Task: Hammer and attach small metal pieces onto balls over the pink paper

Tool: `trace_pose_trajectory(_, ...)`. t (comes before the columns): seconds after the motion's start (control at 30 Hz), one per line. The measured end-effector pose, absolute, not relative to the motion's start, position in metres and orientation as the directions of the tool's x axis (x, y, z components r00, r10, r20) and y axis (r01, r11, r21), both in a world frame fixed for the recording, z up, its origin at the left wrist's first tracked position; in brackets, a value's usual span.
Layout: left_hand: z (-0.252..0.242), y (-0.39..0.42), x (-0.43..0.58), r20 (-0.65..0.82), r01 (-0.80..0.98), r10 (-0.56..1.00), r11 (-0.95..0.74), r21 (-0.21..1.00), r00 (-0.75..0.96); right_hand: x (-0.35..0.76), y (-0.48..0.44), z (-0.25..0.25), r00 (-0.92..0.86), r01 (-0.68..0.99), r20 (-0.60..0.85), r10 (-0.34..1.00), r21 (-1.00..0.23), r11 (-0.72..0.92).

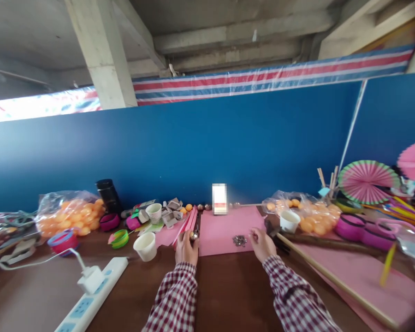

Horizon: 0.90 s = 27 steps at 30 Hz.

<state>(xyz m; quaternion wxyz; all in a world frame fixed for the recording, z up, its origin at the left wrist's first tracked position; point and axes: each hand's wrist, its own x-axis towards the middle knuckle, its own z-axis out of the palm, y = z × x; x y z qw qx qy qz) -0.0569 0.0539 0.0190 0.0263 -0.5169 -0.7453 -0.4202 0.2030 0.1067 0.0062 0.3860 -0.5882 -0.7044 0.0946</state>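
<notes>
My left hand (186, 250) is closed around a small shiny metal ball (193, 236), at the left edge of a pink sheet (224, 226). A little pile of small dark metal pieces (240, 240) lies on the sheet's front right part. Just right of that pile is my right hand (263, 245), its thumb and fingertips pinched together. Whatever those fingertips may hold is too small to make out. Behind the sheet stand more shiny balls (207, 207), beside a small blurred-out white object (219, 199). Folded pink strips (190, 221) lie beyond my left hand.
On the left are a white cup (145, 246), a power strip (93, 295) with a plugged-in charger, and a bag of orange balls (71, 214). At right lie another cup (289, 221), a long wooden stick (335, 279) and purple rings (363, 230). A blue partition (207, 147) closes off the back.
</notes>
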Motion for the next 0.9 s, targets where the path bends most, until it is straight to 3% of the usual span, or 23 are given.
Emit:
trace_pose_trajectory(0.1, 0.025, 0.048, -0.042, 0.574, 0.758, 0.728, -0.116, 0.642, -0.375, 0.202, 0.103, 0.009, -0.086, 0.792, 0.446, 0.891, -0.512, 0.333)
trace_pose_trajectory(0.2, 0.026, 0.041, -0.019, 0.486, 0.534, 0.839, -0.302, 0.789, -0.244, 0.199, 0.100, 0.013, -0.151, 0.822, 0.433, 0.889, -0.444, 0.356)
trace_pose_trajectory(0.3, 0.022, 0.037, 0.002, 0.348, 0.352, 0.929, -0.287, 0.891, -0.124, 0.198, 0.098, 0.015, -0.153, 0.828, 0.411, 0.899, -0.444, 0.344)
trace_pose_trajectory(0.5, 0.016, 0.039, 0.007, 0.298, 0.264, 0.949, -0.264, 0.928, -0.100, 0.199, 0.097, 0.013, -0.130, 0.801, 0.383, 0.915, -0.504, 0.324)
trace_pose_trajectory(0.9, 0.018, 0.036, 0.008, 0.289, 0.367, 0.956, -0.256, 0.895, -0.040, 0.198, 0.096, 0.014, -0.158, 0.817, 0.398, 0.904, -0.462, 0.346)
